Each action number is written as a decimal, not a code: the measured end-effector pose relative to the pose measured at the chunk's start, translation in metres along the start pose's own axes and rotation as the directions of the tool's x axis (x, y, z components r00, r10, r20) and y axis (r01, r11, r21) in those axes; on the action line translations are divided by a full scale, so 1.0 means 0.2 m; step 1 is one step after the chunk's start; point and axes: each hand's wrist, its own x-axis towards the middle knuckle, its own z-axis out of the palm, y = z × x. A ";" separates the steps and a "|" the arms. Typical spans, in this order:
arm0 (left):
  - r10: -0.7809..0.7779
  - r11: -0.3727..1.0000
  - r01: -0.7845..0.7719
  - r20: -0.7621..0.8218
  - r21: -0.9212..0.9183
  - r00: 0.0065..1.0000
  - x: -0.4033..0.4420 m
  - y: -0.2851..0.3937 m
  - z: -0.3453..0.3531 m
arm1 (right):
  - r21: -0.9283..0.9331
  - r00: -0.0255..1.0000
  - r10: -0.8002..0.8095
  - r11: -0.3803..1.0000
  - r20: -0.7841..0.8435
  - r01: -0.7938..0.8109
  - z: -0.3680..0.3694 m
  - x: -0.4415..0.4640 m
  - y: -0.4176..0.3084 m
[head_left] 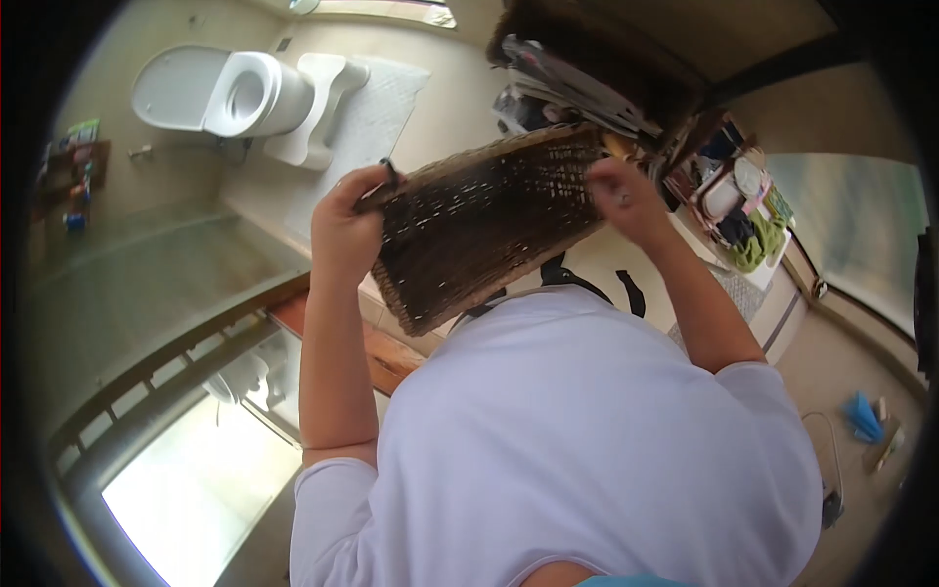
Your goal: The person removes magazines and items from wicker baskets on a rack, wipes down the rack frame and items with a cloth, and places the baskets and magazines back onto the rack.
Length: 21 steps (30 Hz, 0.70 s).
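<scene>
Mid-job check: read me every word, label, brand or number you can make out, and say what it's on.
No readable text anywhere in view.
Woven basket between the left hand and right hand: no lettering visible.
White shirt: no print visible.
Small colourful items at far left: too small to read any labels.
Items around the green cloth: too small and blurred.

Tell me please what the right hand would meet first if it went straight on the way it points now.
The right hand would probably meet the woven basket first, at its nearest end; blur leaves unclear whether they touch.
</scene>
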 end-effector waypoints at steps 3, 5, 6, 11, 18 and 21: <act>0.004 0.998 -0.005 -0.007 -0.065 1.000 -0.02 0.04 -0.05 | -0.318 0.823 -0.040 0.911 0.566 0.263 0.33 0.18 -0.12; -0.009 0.996 0.008 -0.005 -0.084 1.000 -0.04 0.08 -0.08 | -0.361 0.826 -0.006 0.898 0.564 0.253 0.58 0.27 -0.03; -0.004 0.995 0.003 -0.007 -0.097 1.000 -0.06 0.10 -0.09 | -0.377 0.820 -0.038 0.875 0.572 0.303 0.67 0.32 0.04; 0.103 0.992 -0.102 0.010 -0.076 0.995 -0.08 0.13 -0.14 | -0.421 0.797 -0.145 0.786 0.587 0.453 0.91 0.45 0.20; 0.073 0.997 -0.072 0.023 -0.041 0.997 -0.08 0.05 -0.19 | -0.382 0.803 -0.028 0.869 0.595 0.314 0.73 0.34 0.09; 0.015 0.997 -0.014 0.016 -0.072 1.000 -0.05 0.00 -0.20 | -0.192 0.832 -0.003 0.973 0.554 0.131 0.49 0.27 -0.12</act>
